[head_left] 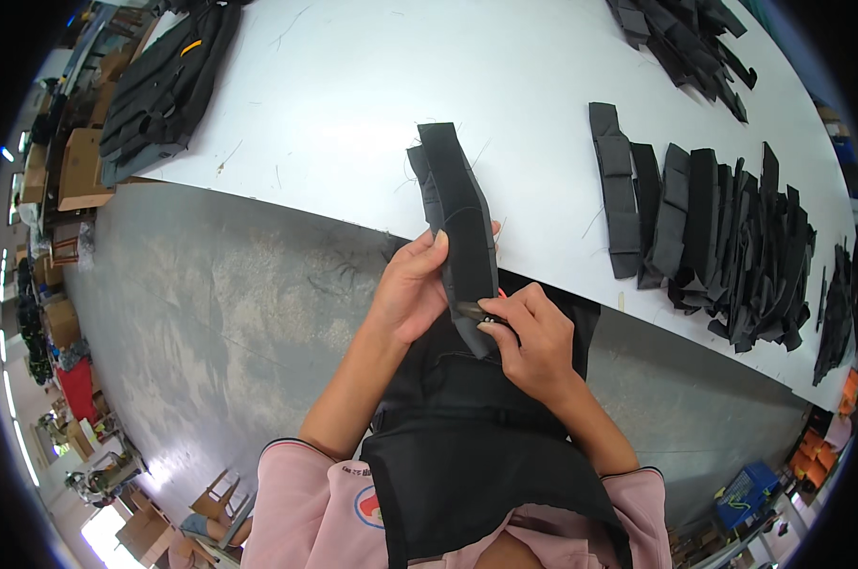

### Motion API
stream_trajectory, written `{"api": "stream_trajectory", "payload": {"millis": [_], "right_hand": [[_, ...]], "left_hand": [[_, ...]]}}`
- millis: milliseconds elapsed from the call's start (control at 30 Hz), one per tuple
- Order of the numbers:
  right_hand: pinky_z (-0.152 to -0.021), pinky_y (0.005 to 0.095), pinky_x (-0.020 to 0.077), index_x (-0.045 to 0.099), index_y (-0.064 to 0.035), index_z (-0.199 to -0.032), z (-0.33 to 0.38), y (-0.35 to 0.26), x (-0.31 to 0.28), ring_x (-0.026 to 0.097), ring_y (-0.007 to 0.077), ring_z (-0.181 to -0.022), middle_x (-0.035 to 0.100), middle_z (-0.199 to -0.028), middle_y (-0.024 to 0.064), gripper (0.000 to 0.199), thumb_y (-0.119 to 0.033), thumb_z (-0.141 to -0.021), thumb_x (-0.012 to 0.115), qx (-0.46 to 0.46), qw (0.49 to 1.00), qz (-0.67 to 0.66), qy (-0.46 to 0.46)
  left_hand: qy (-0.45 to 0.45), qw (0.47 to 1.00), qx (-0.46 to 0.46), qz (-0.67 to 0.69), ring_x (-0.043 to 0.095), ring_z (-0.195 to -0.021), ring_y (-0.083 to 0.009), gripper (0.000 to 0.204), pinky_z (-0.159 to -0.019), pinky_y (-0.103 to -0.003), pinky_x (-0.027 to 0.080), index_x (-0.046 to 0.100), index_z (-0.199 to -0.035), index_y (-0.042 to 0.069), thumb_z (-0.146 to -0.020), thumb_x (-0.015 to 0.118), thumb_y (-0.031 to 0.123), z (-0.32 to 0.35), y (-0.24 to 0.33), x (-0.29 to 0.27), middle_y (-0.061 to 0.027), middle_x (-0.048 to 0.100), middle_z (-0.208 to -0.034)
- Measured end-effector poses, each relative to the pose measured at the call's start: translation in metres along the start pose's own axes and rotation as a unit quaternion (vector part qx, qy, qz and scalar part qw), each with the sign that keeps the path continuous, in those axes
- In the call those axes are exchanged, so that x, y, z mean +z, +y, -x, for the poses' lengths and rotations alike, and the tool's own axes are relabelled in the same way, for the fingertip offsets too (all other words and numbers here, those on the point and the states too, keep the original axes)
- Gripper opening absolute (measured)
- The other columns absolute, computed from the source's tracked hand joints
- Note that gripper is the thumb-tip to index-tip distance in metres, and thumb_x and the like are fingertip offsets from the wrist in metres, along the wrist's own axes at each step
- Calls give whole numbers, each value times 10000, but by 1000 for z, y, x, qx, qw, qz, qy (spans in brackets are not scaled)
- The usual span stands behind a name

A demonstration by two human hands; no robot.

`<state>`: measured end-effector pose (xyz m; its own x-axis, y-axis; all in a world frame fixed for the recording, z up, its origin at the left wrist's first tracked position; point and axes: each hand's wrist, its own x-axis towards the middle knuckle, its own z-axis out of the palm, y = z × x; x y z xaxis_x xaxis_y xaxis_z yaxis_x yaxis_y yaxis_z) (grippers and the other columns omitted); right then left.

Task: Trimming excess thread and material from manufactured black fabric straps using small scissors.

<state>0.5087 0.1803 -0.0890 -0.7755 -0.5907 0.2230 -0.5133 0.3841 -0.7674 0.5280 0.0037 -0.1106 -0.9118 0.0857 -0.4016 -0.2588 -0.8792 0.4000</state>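
Note:
My left hand (415, 284) grips a long black fabric strip (462, 209) around its middle, thumb on top. The strip is layered, with loose threads at its edges, and its far end reaches over the white table. In my right hand (538, 337) is a small pair of thread snips (471, 309), its metal blades against the near part of the strip. A bit of red shows beside the fingers; most of the snips' handle is hidden in them.
A row of similar black strips (704, 228) lies on the white table (353, 104) to the right, with another black heap (685, 47) beyond. Black bags (168, 90) are stacked at the far left. The table's near edge slants in front of me. Thread scraps dot the tabletop.

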Motion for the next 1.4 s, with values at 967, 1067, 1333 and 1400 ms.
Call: {"api": "stream_trajectory", "payload": {"millis": [967, 1067, 1333, 1400], "right_hand": [[-605, 197, 399, 596, 7, -957, 6, 24, 0, 529, 91, -705, 484, -873, 52, 215, 27, -751, 653, 218, 937, -264, 72], [-612, 195, 396, 594, 3, -961, 6, 26, 1, 532, 79, -723, 478, -885, 38, 212, 25, -758, 651, 227, 921, -309, 68], [-592, 206, 402, 616, -13, -944, 1, 21, -6, 539, 82, -709, 488, -863, 35, 214, 30, -742, 668, 216, 934, -278, 54], [-555, 236, 421, 638, -20, -920, -1, 16, -11, 544, 111, -656, 509, -828, 53, 200, 26, -730, 680, 133, 982, -120, 59]], "left_hand": [[27, 999, 10, -43, 555, -1094, -301, 464, -960, -397, 449, 401, -1279, -64, -925, 514, 213, 10, 1, 7, -267, 467, -1288], [23, 998, 12, -50, 566, -1070, -284, 466, -948, -381, 456, 410, -1276, -60, -922, 519, 222, 10, 1, 8, -259, 483, -1276], [43, 997, 2, -63, 575, -1072, -253, 429, -932, -356, 470, 435, -1258, -62, -928, 502, 204, 13, -2, 12, -240, 521, -1239], [37, 998, -7, -53, 582, -1065, -251, 425, -918, -348, 482, 429, -1263, -62, -933, 495, 196, 13, -2, 11, -238, 526, -1232]]}}
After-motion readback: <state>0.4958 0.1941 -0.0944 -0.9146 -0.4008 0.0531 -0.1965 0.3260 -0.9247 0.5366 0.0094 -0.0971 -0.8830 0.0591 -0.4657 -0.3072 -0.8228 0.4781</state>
